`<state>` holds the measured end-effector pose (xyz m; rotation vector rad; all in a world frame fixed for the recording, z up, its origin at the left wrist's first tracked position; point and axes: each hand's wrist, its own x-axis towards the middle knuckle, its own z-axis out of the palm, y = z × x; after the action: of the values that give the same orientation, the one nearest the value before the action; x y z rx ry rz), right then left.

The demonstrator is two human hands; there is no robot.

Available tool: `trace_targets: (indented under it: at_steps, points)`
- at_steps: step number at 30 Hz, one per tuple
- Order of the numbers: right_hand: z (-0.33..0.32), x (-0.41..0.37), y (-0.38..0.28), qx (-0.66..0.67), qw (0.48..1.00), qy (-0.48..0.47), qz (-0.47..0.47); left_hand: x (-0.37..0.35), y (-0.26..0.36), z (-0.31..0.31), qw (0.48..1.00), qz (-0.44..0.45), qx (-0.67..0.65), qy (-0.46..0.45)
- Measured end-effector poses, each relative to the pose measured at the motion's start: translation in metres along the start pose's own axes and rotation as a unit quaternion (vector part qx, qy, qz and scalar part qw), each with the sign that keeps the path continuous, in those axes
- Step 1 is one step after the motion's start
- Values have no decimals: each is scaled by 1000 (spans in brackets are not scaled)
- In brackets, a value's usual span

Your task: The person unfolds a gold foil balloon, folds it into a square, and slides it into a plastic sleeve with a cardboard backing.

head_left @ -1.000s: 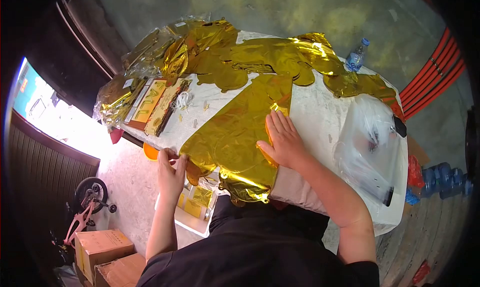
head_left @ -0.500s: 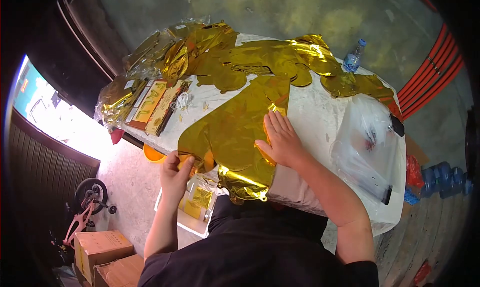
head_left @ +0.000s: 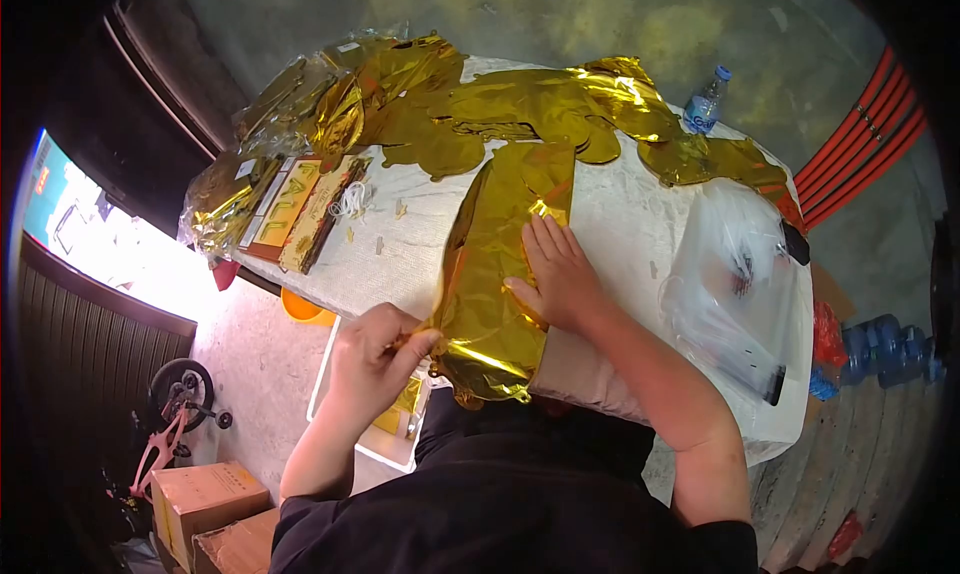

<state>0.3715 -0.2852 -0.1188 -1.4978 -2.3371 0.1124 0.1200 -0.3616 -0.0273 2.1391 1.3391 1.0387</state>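
Observation:
A gold foil sheet [head_left: 500, 264] lies lengthwise over the near part of the table, its lower end at the table's front edge. My left hand [head_left: 385, 354] pinches the left edge of this foil near its bottom corner. Flat on the foil's right side rests my right hand [head_left: 558, 274], fingers extended and thumb apart. Beyond the sheet, more gold foil pieces [head_left: 520, 104] spread across the far side of the table.
The white-covered table [head_left: 630, 234] also bears a clear plastic bag [head_left: 735, 284], a water bottle [head_left: 708, 102], white string [head_left: 350, 202] and printed packets [head_left: 300, 214]. Below its left edge are a white bin [head_left: 325, 374] and an orange container [head_left: 305, 307]. Cardboard boxes [head_left: 210, 494] stand lower left.
My left hand has moved right and slightly up with the foil's left edge, and the left part of the sheet is now folded inward, making it narrower. My right hand stays nearly in place.

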Motion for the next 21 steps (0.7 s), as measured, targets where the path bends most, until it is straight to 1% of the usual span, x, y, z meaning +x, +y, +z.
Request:
trace_targets:
  at_steps: [2,5,6,7,9,10,11,13,14,15,17,18,19,20,21]
  points:
    - [-1,0,-1,-4,1000,-6,3,1,4,6,1000,10,-5,-13]
    - [-1,1,0,0,1000,-23,8,7,10,16,994,67,-34,-74]
    - [1,1,2,-14,1000,-25,3,10,14,17,992,63,-23,-110]
    - [2,1,3,-28,999,-27,-2,12,16,21,992,63,-22,-108]
    - [1,2,0,-26,999,-33,5,17,18,29,981,130,53,-136]
    - [0,1,0,-23,999,-40,15,16,16,33,975,115,78,-173]
    - [0,1,0,-24,999,-40,15,15,12,37,975,115,78,-172]
    - [1,0,2,-25,999,-35,6,14,7,43,952,92,87,-279]
    - [0,0,1,-23,999,-29,6,16,6,39,942,87,88,-312]
    - [-1,0,0,-22,999,-29,8,20,8,34,941,88,88,-314]
    - [-3,-1,-1,-14,999,-35,10,29,12,19,931,32,-23,-363]
    - [1,-2,1,-13,999,-36,11,34,7,10,928,36,-61,-365]
    - [7,-2,4,-5,1000,-1,0,38,-7,6,928,35,-61,-366]
    - [11,-2,5,4,999,34,-12,40,-29,6,936,-47,-153,-315]
    - [7,-2,3,5,999,35,-12,43,-44,10,927,-128,-242,-258]
